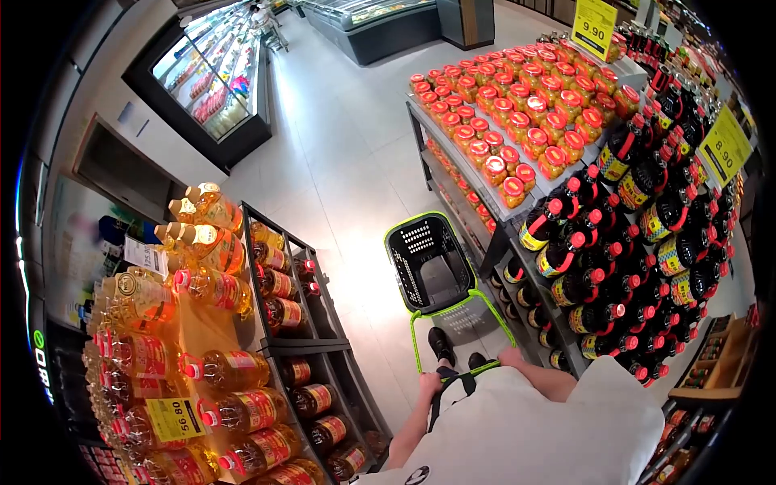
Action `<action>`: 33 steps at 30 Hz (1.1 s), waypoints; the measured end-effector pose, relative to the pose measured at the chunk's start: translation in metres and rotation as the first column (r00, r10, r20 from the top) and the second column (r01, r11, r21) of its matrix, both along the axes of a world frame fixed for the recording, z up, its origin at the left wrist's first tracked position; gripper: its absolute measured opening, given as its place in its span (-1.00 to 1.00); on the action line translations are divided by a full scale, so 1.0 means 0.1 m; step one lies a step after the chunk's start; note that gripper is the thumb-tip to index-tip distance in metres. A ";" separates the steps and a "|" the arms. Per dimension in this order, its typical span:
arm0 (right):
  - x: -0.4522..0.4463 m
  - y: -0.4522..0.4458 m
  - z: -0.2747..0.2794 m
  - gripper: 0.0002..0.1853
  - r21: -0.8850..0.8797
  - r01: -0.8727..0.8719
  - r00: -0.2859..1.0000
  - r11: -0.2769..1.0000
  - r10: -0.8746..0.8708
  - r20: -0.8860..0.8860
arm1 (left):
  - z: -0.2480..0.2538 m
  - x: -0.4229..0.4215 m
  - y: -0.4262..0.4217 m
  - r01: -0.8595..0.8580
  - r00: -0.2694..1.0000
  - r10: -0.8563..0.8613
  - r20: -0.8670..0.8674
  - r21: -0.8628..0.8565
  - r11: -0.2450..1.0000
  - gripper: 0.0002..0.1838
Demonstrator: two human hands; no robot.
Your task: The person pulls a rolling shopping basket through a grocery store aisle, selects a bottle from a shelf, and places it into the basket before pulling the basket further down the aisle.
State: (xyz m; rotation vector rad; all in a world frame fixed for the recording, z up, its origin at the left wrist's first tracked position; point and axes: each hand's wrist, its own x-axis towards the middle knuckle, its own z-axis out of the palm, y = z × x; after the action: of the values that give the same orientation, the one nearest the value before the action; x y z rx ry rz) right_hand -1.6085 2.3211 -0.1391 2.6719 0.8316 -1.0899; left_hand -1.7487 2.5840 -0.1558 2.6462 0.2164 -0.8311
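Note:
A black shopping basket [406, 279] with a bright green rim stands out in front of my body, and nothing shows inside it. Its long green handle [415, 343] reaches back toward my waist. My left hand [429, 383] is closed around the handle's left side near its end. On the opposite side, my right hand [510, 356] is closed around the handle too. The fingers of both hands show only in part. Below the handle, my dark shoes [441, 345] are on the tiled floor.
Shelves of large oil bottles [259, 406] stand close on my left. To my right, a display carries red-lidded jars [537, 105] and dark red-capped bottles [638, 202], with yellow price signs [594, 27]. A pale tiled aisle [335, 174] runs forward between a glass-fronted cooler [214, 85] and a freezer [376, 36].

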 end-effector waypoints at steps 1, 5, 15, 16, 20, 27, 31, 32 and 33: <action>0.07 0.11 -0.02 -0.82 0.018 0.011 1.000 1.000 -0.011 0.016 | 0.10 0.12 0.11 0.009 1.000 -0.009 -0.014 -0.002 1.000 -0.71; 0.33 0.47 -0.01 -0.80 -0.021 -0.040 0.999 0.999 0.040 0.010 | 0.04 0.33 0.51 -0.008 0.999 0.005 -0.049 -0.059 0.998 -0.64; 0.70 1.19 0.05 -0.86 0.161 0.033 0.971 0.986 -0.070 0.231 | 0.13 0.96 1.33 0.006 0.998 0.001 0.064 -0.102 0.995 -0.70; 0.78 1.26 0.05 -0.88 0.214 0.000 0.949 0.977 -0.067 0.307 | 0.21 1.03 1.38 -0.022 0.994 0.036 0.104 -0.132 0.991 -0.73; 0.96 1.48 -0.05 -0.92 0.281 -0.030 0.898 0.959 -0.098 0.429 | 0.19 1.23 1.57 -0.071 0.981 0.095 0.166 -0.145 0.987 -0.75; 1.26 1.94 0.29 -0.90 0.193 0.038 0.963 0.981 -0.088 0.255 | 0.23 1.45 1.93 -0.119 0.958 0.140 0.251 -0.096 0.988 -0.81; 1.44 2.19 0.31 -0.88 0.142 0.047 0.970 0.989 -0.079 0.230 | 0.26 1.63 2.16 -0.131 0.956 0.160 0.248 -0.131 0.983 -0.81; 1.51 2.24 0.28 -0.87 0.101 0.091 0.974 0.991 -0.110 0.199 | 0.28 1.72 2.19 -0.135 0.958 0.162 0.238 -0.128 0.983 -0.81; 1.58 2.28 0.25 -0.86 0.058 0.135 0.975 0.989 -0.143 0.170 | 0.26 1.79 2.24 -0.132 0.957 0.161 0.243 -0.132 0.982 -0.81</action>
State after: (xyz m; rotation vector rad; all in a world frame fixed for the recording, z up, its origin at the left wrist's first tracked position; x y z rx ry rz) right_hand -1.4502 2.5494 -0.1146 2.8502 0.6547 -0.8559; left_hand -1.5700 2.8080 -0.1299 2.5594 0.2853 -0.4392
